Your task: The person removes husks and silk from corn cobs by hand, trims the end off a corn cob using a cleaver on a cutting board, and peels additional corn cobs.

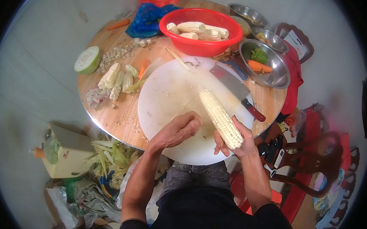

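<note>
My right hand (245, 139) grips a husked ear of corn (219, 117) by its lower end. The pale ear tilts up and to the left above the round white cutting board (158, 103). To the left of it, my left hand (183, 127) is closed in a pinch over the board. Whatever its fingers hold, if anything, is too small or hidden to make out. A cleaver (235, 83) with a dark red handle lies on the board's right side, beyond the ear. Thin strands and small bits are scattered on the board's surface.
Behind the board stands a red basin (203, 44) of husked corn ears. Steel bowls (284, 75) with vegetables line the right. More corn (115, 80), garlic cloves (117, 56) and a cut gourd (88, 61) sit at left. Husks (111, 156) are piled below the table edge.
</note>
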{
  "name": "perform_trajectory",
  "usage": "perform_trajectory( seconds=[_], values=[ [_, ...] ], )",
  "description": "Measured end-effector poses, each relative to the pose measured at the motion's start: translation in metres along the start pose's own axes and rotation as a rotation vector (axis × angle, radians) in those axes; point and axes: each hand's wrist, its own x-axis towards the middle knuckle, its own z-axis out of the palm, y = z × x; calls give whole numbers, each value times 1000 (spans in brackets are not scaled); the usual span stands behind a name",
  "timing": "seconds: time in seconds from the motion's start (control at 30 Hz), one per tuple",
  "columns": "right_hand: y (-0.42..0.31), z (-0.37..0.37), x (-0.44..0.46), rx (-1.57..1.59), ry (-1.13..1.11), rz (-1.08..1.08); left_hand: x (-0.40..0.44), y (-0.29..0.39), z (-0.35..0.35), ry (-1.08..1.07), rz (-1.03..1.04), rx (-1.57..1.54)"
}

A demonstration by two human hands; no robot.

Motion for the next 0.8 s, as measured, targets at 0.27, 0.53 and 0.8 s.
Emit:
perform_trajectory(
  seconds=[0.27,0.53,0.8],
  values=[
    [5,-7,3,5,-155,40,12,-9,15,-196,233,63],
    [6,-7,-3,-177,-194,14,15,-5,0,166,56,-192],
    [1,10,-6,-275,-209,55,13,6,-6,319,238,149]
  ],
)
